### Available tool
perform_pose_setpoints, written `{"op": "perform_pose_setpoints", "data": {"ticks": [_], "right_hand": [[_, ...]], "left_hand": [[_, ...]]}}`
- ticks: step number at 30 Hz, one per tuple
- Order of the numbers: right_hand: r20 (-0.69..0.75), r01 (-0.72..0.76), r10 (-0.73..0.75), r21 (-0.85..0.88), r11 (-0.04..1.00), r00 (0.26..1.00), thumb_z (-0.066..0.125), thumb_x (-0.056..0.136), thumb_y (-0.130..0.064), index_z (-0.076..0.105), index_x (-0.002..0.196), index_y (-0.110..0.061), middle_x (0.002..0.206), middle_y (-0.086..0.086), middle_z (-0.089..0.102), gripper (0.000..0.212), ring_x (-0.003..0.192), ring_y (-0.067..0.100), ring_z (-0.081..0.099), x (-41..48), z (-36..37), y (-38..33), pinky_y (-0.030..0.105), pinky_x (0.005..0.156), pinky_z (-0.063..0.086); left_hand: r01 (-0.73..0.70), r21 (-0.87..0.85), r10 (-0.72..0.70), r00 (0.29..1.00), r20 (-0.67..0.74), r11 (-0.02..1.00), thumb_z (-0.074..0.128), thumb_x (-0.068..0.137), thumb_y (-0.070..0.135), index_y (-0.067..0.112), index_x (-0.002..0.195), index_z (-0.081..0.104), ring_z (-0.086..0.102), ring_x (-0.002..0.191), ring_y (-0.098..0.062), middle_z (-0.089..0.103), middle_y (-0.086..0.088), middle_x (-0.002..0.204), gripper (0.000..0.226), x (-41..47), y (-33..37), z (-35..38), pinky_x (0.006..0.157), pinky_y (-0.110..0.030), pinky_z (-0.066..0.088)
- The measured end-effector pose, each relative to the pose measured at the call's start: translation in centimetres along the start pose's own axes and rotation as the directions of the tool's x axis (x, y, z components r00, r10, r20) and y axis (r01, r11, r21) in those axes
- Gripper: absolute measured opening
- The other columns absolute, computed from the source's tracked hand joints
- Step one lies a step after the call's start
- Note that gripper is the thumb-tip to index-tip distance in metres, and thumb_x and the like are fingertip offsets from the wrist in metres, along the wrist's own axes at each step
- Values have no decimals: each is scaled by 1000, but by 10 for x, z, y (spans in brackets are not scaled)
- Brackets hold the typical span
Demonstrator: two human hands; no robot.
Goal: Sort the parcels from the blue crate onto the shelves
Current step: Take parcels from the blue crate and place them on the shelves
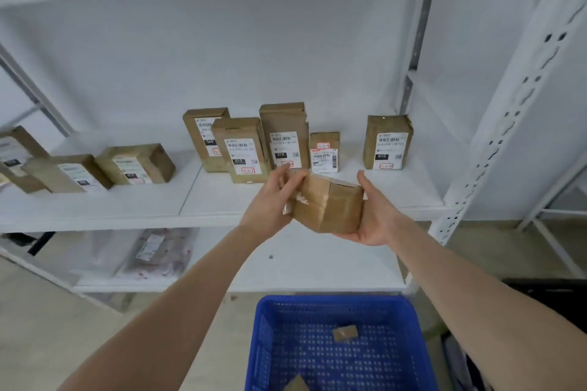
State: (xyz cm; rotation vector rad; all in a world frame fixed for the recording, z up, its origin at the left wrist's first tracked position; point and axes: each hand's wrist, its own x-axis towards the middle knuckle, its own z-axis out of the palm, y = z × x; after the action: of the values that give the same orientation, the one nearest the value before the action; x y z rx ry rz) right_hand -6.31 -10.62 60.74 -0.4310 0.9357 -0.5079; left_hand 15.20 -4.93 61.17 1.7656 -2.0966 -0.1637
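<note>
Held parcel: a brown cardboard parcel (328, 205) sealed with clear tape; it is in the air between both hands, tilted, before the front edge of the middle shelf (222, 200) and higher than the blue crate (333, 303)
Left hand: the left hand (270, 203) grips the left end of the parcel; fingers curled round the end, thumb on the upper face
Right hand: the right hand (376, 216) cups the right end from below and from the side; palm against the cardboard, thumb pointing up
Blue crate: low in the view, on the floor before the shelves; its walls are perforated; inside lies a small brown packet (345, 333); the corner of another brown piece (297, 386) shows at the bottom edge
Middle shelf, standing: five labelled boxes (284, 135) stand upright behind the hands; four are close together, the fifth (388, 143) stands apart to the right
Middle shelf, lying: three labelled boxes (136, 163) lie flat at the left, label upward
Lower shelf: the lower shelf (301, 270) carries clear plastic bags (155, 251) at its left part; what they contain is too blurred to tell
Frame: a white perforated post (508, 124) rises at the right
</note>
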Motion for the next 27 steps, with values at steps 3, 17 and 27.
{"op": "perform_pose_setpoints", "data": {"ticks": [3,17,27], "right_hand": [[34,76,-76,12,997,997,56,84,-43,65,108,-19,95,8,74,36,87,26,68,-12,10,-3,38,81,55],[95,370,-376,75,926,922,46,84,0,60,121,-25,113,8,70,47,96,26,69,-16,21,10,42,80,52],[7,385,-385,-16,923,923,65,84,-13,57,128,-24,116,9,65,46,115,27,59,-18,29,4,49,99,46]], "left_hand": [[1,24,0,999,-55,1000,62,78,-6,39,148,17,43,129,-27,14,-5,155,95,6,2,-12,84,-38,54],[590,-741,-356,800,484,319,64,87,38,35,137,42,66,101,-25,67,0,115,55,18,31,-29,90,-50,52],[529,-782,-373,834,408,328,66,87,32,37,145,32,64,102,-18,69,3,112,67,25,28,-43,84,-41,54]]}}
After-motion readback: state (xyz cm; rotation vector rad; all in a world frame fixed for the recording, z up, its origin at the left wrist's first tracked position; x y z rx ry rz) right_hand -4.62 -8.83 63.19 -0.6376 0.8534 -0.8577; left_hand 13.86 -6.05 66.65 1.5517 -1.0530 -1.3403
